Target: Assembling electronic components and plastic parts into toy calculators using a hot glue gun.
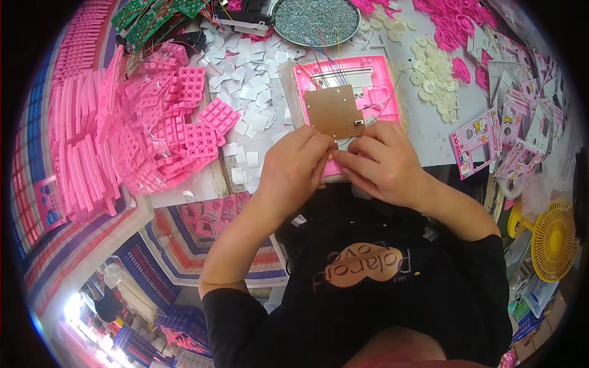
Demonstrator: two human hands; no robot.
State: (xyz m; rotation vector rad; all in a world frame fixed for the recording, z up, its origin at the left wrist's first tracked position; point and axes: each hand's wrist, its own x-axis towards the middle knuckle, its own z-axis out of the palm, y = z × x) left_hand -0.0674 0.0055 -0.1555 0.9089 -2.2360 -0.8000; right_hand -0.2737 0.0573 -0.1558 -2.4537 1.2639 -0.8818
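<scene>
A pink plastic housing (385, 80) lies open on the table in front of me. A brown circuit board (334, 110) rests on it, with several thin coloured wires (334, 69) running up from its far side. A pale cable (392, 92) loops over the housing's right part. At the near edge of the housing, my left hand (296, 161) and my right hand (385, 162) meet with their fingertips pinched close together. What they pinch is mostly hidden and too small to name.
Pink keypad pieces (200, 140) in clear plastic and loose white squares (248, 92) lie to the left. Beyond the housing stands a round tray of screws (316, 21). White discs (424, 76) and printed panels (478, 138) lie right, above a yellow fan (554, 241).
</scene>
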